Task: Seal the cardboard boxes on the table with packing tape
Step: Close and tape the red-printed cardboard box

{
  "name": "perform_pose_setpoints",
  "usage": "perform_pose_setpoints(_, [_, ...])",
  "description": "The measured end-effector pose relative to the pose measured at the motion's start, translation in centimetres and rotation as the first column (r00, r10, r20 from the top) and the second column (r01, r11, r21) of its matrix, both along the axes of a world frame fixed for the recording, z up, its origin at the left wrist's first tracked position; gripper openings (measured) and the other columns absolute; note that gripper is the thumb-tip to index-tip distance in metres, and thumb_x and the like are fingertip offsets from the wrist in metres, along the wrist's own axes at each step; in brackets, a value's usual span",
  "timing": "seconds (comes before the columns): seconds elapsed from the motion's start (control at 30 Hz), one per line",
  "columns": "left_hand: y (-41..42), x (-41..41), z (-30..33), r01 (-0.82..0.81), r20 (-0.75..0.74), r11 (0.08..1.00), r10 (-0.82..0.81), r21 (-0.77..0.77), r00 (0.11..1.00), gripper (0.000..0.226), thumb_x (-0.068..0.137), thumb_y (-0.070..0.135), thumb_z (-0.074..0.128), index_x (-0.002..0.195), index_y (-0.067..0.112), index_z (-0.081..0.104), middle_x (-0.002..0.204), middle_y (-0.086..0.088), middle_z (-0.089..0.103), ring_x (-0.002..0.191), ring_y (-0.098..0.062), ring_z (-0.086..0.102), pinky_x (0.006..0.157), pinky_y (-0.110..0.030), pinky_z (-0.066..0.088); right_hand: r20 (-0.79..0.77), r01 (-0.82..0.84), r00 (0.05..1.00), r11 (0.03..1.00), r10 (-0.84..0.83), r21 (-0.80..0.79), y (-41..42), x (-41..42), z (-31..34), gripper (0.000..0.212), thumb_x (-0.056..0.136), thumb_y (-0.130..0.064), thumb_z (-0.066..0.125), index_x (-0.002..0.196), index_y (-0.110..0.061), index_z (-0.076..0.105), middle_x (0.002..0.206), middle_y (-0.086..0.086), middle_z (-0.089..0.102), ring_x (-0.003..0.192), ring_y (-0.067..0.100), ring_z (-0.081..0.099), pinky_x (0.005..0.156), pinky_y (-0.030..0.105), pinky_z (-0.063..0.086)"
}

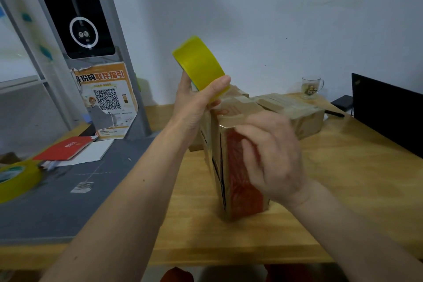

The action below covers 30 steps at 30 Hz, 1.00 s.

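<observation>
- Step in hand: the person is taping the upright cardboard box (231, 162) standing near the front of the wooden table (343, 190); judging by the pose, a strip is being drawn from the tape roll (199, 64) over the box's top edge, though the strip itself is too clear to make out.
- Left hand (196, 101) is gripping the yellow tape roll, thumb curled across its outer face and fingers behind it, and is holding it raised just above the box's far top corner.
- Right hand (272, 155) is lying against the box's near, red-printed side, fingers spread and only loosely bent, apparently pressing or smoothing; the hand is blurred, so whether a tape end is pinched beneath it cannot be told.
- Both forearms are reaching forward from the lower edge of the view, converging on the box.
- Next move, as a judgement: the tape is needing to be pulled taut, laid along the seam, rubbed down, then torn or cut.
- A second box (295, 112), already showing tape bands, is lying behind the first.
- A spare tape roll (16, 178) is resting on the grey mat (80, 201) at the left.
</observation>
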<state>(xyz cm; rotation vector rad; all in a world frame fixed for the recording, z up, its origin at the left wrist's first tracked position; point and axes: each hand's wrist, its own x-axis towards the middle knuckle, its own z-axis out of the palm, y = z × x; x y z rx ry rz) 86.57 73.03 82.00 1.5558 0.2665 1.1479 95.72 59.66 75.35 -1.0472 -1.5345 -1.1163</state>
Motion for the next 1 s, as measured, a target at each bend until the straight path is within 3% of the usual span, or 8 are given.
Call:
perform_pose_setpoints(0.13, [0.2,-0.8,0.3,-0.028,0.018,1.0,0.028,-0.005,0.999,0.064,0.054,0.044,0.085,0.109,0.033,0.055,0.084,0.021,0.071,0.089,-0.007,0.07,0.069,-0.027,0.052,0.032,0.111,0.994,0.975,-0.106,-0.194,1.2,-1.0,0.1,0.027,0.093,-0.009,0.055,0.112,0.006,0.067,0.109,0.02,0.068,0.103,0.035,0.064,0.091,0.046,0.051])
perform_pose_setpoints(0.27, [0.3,-1.6,0.3,-0.04,0.042,0.999,0.041,-0.021,0.998,0.067,0.053,0.041,0.086,0.111,0.029,0.055,0.083,0.019,0.071,0.091,-0.013,0.07,0.066,-0.026,0.051,0.054,0.253,0.967,0.931,-0.247,-0.263,2.0,-1.3,0.1,0.029,0.095,-0.018,0.054,0.113,-0.001,0.068,0.111,0.014,0.068,0.105,0.031,0.063,0.094,0.039,0.046])
perform_pose_setpoints(0.4, [0.1,-2.1,0.3,-0.031,0.035,0.999,0.032,-0.032,0.999,0.066,0.056,0.039,0.086,0.112,0.028,0.054,0.081,0.019,0.071,0.085,-0.01,0.071,0.06,-0.021,0.051,0.064,0.368,0.928,0.879,-0.367,-0.302,2.6,-1.7,0.9,0.032,0.096,-0.035,0.05,0.101,-0.009,0.069,0.103,0.006,0.067,0.091,0.027,0.058,0.08,0.038,0.04])
perform_pose_setpoints(0.6, [0.0,-3.3,-0.3,-0.075,0.023,0.995,0.076,-0.061,0.997,0.063,0.065,0.035,0.085,0.119,0.03,0.054,0.089,0.02,0.072,0.095,-0.01,0.071,0.064,-0.023,0.05,-0.13,0.299,0.93,0.913,-0.344,-0.276,2.6,-0.9,0.0,0.034,0.093,-0.031,0.053,0.119,-0.012,0.064,0.115,0.002,0.067,0.104,0.024,0.054,0.091,0.038,0.035])
perform_pose_setpoints(0.67, [0.0,-3.7,-0.6,-0.096,0.013,0.993,0.097,-0.072,0.995,0.064,0.065,0.037,0.084,0.122,0.032,0.054,0.093,0.019,0.072,0.104,-0.016,0.069,0.07,-0.027,0.05,-0.23,0.355,0.87,0.878,-0.436,-0.322,2.7,-0.6,-0.4,0.048,0.089,-0.043,0.053,0.127,-0.015,0.058,0.13,0.005,0.059,0.121,0.027,0.047,0.105,0.049,0.026])
perform_pose_setpoints(0.77, [0.0,-3.9,-1.0,-0.102,0.007,0.991,0.103,-0.09,0.995,0.061,0.065,0.038,0.083,0.118,0.037,0.054,0.097,0.019,0.072,0.108,-0.019,0.067,0.075,-0.03,0.05,-0.361,0.401,0.751,0.817,-0.553,-0.415,2.7,0.1,-1.5,0.082,0.077,-0.055,0.06,0.146,-0.021,0.034,0.156,0.015,0.023,0.144,0.037,0.015,0.113,0.062,0.012])
perform_pose_setpoints(0.9, [-0.3,-3.9,-1.3,-0.091,-0.006,0.991,0.091,-0.101,0.996,0.055,0.065,0.038,0.083,0.112,0.04,0.055,0.094,0.019,0.071,0.107,-0.02,0.067,0.072,-0.029,0.051,-0.813,0.062,0.498,0.948,-0.3,-0.312,2.4,1.7,-1.9,0.106,0.071,-0.045,0.076,0.153,-0.025,0.012,0.159,0.009,0.002,0.146,0.03,0.006,0.114,0.043,0.014])
perform_pose_setpoints(1.0, [-0.5,-3.9,-1.4,-0.073,-0.008,0.993,0.072,-0.097,0.997,0.057,0.064,0.039,0.085,0.113,0.039,0.055,0.092,0.02,0.072,0.105,-0.02,0.069,0.073,-0.03,0.051,-0.914,-0.02,0.37,0.982,-0.168,-0.189,1.8,3.9,-1.6,0.094,0.074,-0.037,0.077,0.15,-0.03,0.022,0.154,0.004,0.013,0.139,0.025,0.022,0.102,0.03,0.02])
